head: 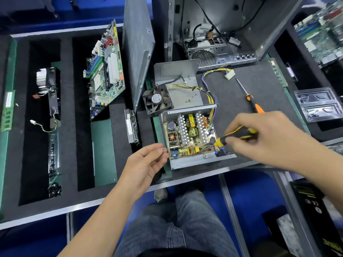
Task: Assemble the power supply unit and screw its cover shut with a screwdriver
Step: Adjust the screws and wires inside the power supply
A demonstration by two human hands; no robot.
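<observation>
Head view: my right hand (263, 138) grips the yellow-black screwdriver (232, 137), tip inside the open metal power supply box (191, 138) on the mat; left hand (146, 164) pinches a small screw (162, 148). I'd seat it squarely first.

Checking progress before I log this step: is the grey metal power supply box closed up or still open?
Open. The grey metal power supply box shows its circuit board and heatsinks, and its flat metal cover lies apart behind it.

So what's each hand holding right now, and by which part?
Right hand grips the yellow-black screwdriver by its handle. Left hand pinches a small screw between thumb and forefinger.
</observation>
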